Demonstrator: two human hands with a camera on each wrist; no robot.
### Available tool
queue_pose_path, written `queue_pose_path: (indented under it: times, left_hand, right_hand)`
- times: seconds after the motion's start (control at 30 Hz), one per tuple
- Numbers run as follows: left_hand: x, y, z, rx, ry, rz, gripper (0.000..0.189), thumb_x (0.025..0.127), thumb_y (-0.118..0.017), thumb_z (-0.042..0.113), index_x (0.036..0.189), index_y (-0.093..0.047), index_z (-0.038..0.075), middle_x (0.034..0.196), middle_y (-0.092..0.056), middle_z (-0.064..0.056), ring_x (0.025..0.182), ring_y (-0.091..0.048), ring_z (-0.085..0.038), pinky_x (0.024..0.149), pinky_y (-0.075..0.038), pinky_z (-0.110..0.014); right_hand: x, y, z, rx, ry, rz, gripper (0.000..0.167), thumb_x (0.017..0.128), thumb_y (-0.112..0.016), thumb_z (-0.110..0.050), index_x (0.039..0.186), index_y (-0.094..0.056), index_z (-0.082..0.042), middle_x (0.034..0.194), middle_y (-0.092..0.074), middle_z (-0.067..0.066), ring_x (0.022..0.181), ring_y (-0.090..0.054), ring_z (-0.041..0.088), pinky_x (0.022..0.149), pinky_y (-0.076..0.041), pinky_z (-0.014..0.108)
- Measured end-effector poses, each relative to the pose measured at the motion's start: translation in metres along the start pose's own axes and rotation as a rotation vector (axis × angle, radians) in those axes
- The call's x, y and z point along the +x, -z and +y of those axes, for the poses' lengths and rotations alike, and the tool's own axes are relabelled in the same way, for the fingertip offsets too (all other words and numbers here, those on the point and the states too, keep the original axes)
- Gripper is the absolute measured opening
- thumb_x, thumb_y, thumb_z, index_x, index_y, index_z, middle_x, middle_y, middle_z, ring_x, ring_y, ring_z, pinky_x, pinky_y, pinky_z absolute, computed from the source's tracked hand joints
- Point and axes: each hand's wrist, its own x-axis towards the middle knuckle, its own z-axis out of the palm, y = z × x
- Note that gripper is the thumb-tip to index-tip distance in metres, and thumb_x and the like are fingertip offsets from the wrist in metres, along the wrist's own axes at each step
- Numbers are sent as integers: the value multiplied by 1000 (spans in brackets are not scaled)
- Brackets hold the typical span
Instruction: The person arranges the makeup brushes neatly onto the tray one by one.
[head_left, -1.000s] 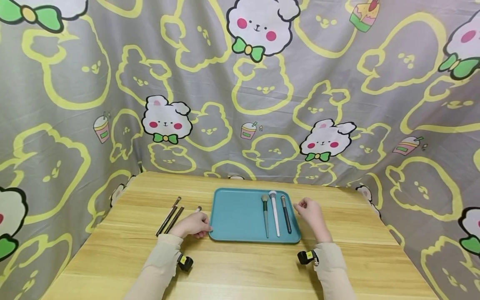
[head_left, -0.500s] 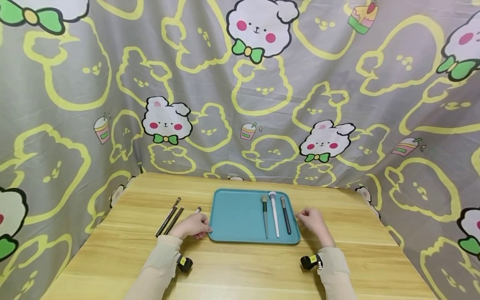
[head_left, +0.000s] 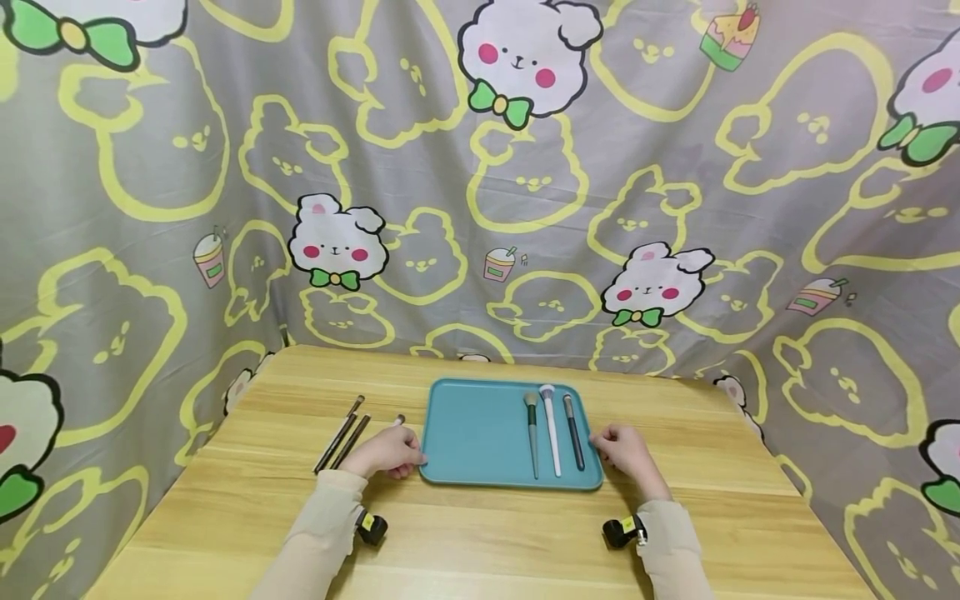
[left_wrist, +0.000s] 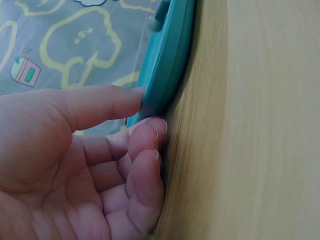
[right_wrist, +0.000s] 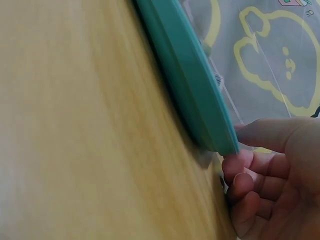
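A teal rectangular tray lies on the table with three makeup brushes along its right side. These are a green-handled brush, a white-handled brush and a dark-handled brush. My left hand pinches the tray's left rim, thumb on top and curled fingers low against the table. On the opposite side, my right hand pinches the right rim. Its thumb lies over the edge in the right wrist view, with the index finger beneath.
Several more brushes lie left of the tray: a pair of dark brushes, a short-tipped one beside them, and another brush partly hidden behind my left hand. A patterned curtain hangs round the wooden table.
My right hand has come down and nearer along the tray's right side, and its fingers have closed on the rim. The left hand has stayed at the left rim.
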Motion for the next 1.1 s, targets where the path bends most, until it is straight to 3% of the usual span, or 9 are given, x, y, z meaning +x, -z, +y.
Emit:
queue_pose_path:
  times: [0.3,0.57,0.73,0.9,1.1]
  left_hand:
    - [-1,-2,0,-3,10,25,20,88,-68,7,74,-53,5,64,-55,-4,54,-50,-13,51,-44,-22]
    - [-5,1,5,-7,0,0,23,91,-65,8,73,-50,5,65,-54,-4,55,-49,-14,51,-42,-22]
    - [-6,3,7,13,14,-13,21,92,-65,13,76,-57,2,65,-56,-3,54,-52,-13,52,-47,-23]
    - [-10,7,12,50,31,-21,20,92,-65,16,83,-66,-2,67,-62,-6,56,-56,-14,56,-53,-28]
    - [-18,21,22,44,15,12,18,92,-64,14,88,-63,-3,70,-62,-8,60,-55,-14,58,-51,-29]
  right_hand:
    - [-1,-3,2,-27,31,-6,21,92,-63,-16,77,-60,-2,62,-56,3,55,-48,15,53,-41,27]
    - [-1,-3,1,-69,61,-7,20,93,-62,-15,77,-61,-4,63,-57,2,56,-48,13,53,-40,26]
    - [-1,-4,2,-68,63,5,20,93,-63,-14,76,-60,-4,62,-57,2,56,-48,12,53,-40,25]
    - [1,-5,3,-55,58,-1,20,92,-63,-14,76,-61,-2,63,-57,2,56,-49,12,53,-41,25]
    - [1,-4,2,-43,22,-10,21,93,-63,-16,77,-61,-2,64,-57,3,56,-48,14,53,-40,26]
